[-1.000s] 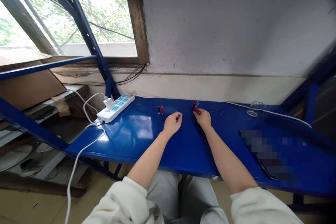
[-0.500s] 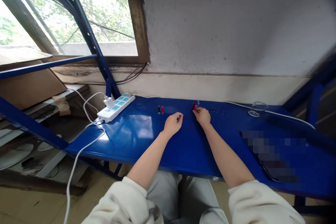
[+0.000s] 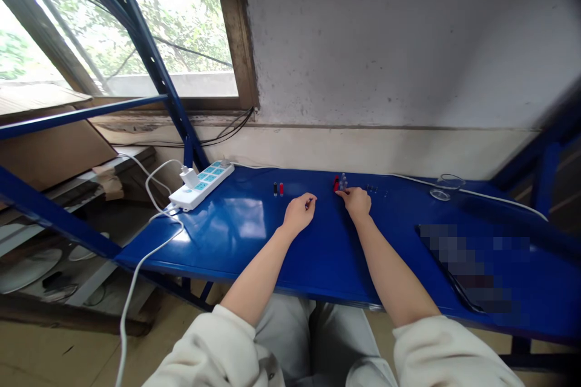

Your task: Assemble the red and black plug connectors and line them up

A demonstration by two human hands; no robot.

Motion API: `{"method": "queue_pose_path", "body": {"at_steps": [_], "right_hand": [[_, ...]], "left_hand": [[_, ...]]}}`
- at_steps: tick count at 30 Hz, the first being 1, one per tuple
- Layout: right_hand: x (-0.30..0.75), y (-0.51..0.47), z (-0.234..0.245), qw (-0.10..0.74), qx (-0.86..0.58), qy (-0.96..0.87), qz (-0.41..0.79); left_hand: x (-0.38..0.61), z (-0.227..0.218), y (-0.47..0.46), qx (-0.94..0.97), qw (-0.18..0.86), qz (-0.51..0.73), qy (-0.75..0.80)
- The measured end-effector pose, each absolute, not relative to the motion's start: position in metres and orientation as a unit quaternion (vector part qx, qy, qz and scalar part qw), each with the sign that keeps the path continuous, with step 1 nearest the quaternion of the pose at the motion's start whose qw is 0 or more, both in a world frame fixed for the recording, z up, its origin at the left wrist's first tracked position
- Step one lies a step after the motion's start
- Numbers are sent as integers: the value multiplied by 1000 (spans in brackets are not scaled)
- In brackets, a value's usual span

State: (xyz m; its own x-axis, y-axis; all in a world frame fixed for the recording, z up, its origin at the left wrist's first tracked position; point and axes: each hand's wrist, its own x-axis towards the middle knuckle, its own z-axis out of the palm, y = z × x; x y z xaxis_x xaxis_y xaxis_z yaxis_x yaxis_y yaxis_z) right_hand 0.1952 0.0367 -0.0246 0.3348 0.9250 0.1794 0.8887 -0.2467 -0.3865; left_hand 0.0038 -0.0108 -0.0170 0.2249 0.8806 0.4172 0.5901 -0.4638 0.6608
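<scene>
Glossy blue sheet metal, that's the table [image 3: 236, 230], smooth enough to mirror the window. Near its back edge, around the middle, a tiny red peg [image 3: 336, 184] and some clear pegs [image 3: 344, 181] stand bunched together, long axis straight up. The right hand [image 3: 359, 202] has its fingertips right at them, but I can't tell if its grip is pinched on one. The left hand [image 3: 298, 213] rests nearby, grip curled closed, contents hidden. There's a boxy white plastic power strip [image 3: 201, 185] at the back left corner and a round glass dish [image 3: 445, 187] toward the back right.
</scene>
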Motion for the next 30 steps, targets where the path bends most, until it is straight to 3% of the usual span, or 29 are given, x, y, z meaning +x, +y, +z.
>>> {"method": "queue_pose_path", "body": {"at_steps": [9, 18, 30], "right_hand": [[192, 36, -19, 188, -797, -571, 55], [181, 15, 2, 92, -798, -595, 25], [154, -14, 10, 189, -690, -697, 49]], "left_hand": [[3, -10, -15, 764, 102, 346, 535], [-19, -1, -5, 652, 36, 289, 700], [-30, -10, 5, 644, 58, 304, 700]]}}
